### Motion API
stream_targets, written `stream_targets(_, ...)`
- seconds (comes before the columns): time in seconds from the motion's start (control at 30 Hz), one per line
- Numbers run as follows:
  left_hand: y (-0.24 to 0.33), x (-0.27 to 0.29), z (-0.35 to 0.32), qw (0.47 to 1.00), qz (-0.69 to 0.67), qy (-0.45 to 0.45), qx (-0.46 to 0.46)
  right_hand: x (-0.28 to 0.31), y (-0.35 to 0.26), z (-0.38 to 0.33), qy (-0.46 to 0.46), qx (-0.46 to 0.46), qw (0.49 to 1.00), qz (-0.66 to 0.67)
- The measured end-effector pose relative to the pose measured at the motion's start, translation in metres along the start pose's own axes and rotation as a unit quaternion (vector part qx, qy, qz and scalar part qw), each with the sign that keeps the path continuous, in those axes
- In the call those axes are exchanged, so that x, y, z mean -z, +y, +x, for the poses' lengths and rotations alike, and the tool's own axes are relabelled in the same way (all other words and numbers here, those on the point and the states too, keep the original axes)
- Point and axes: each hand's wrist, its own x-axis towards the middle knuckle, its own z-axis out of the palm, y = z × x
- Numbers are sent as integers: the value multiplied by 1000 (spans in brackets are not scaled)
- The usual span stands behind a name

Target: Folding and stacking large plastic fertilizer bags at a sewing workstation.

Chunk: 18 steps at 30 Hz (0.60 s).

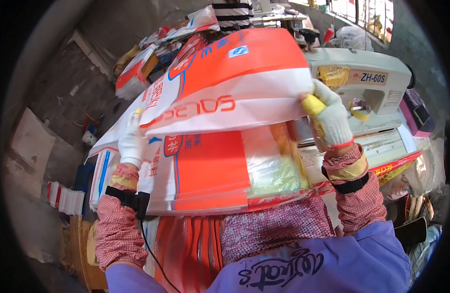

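Note:
Between my hands I hold up a large orange and white printed sack, its near edge raised above the work surface. My right hand, in a white glove with yellow-covered fingertips, is closed on the sack's right end, close to the sewing machine. My left hand, gloved the same way, pinches the sack's near edge at the left. Below lies another orange and white sack of the same print, flat on the table. Clear plastic film with a yellowish tint shows beside it.
Folded orange sacks hang or lie at my lap, next to a checked cloth. A pile of sacks stands at the far left. Bundled white sacks sit low on the left. Behind, a person in a striped top is partly visible.

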Motion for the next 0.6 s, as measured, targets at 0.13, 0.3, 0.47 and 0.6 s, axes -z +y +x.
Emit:
stream_targets(0.13, -33, -9, 58, 997, 70, 7, -36, 20, 15, -7, 64, -43, 995, -68)
stream_targets(0.3, 1, 72, 120, 953, 97, 259, -126, 14, 18, -7, 127, -89, 987, 52)
stream_targets(0.47, 12, 65, 46, 903, 253, 316, -141, 42, 45, -3, 215, -161, 960, 74)
stream_targets(0.6, -36, -32, -68, 953, 292, 41, -68, 1, 35, -33, 24, -157, 941, -300)
